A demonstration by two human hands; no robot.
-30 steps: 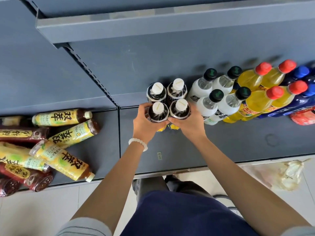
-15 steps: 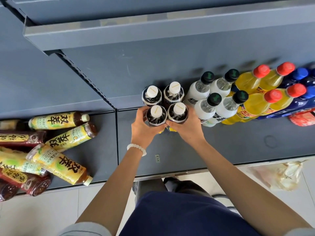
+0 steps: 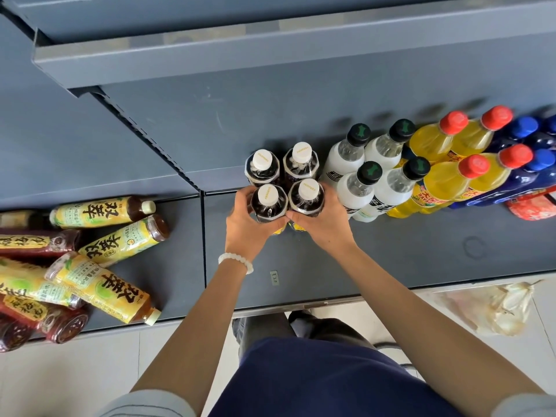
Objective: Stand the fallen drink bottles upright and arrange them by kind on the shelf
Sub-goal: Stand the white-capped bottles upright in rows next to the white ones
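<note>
I see both hands wrapped round the front 2 dark tea bottles [image 3: 285, 200]; left hand [image 3: 249, 224] nearer the fallen bottles [image 3: 102, 284] lying crosswise at far left; right hand [image 3: 323, 224] farther.

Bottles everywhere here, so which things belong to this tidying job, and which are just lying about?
Part of the job:
dark white-capped bottles in both hands
fallen yellow-label bottles
fallen red-label bottles
shelf

Just lying about:
crumpled plastic bag on the floor

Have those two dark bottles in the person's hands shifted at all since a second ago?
Cannot tell. The two front dark bottles keep their place beside the back pair; the camera itself moves.
</note>
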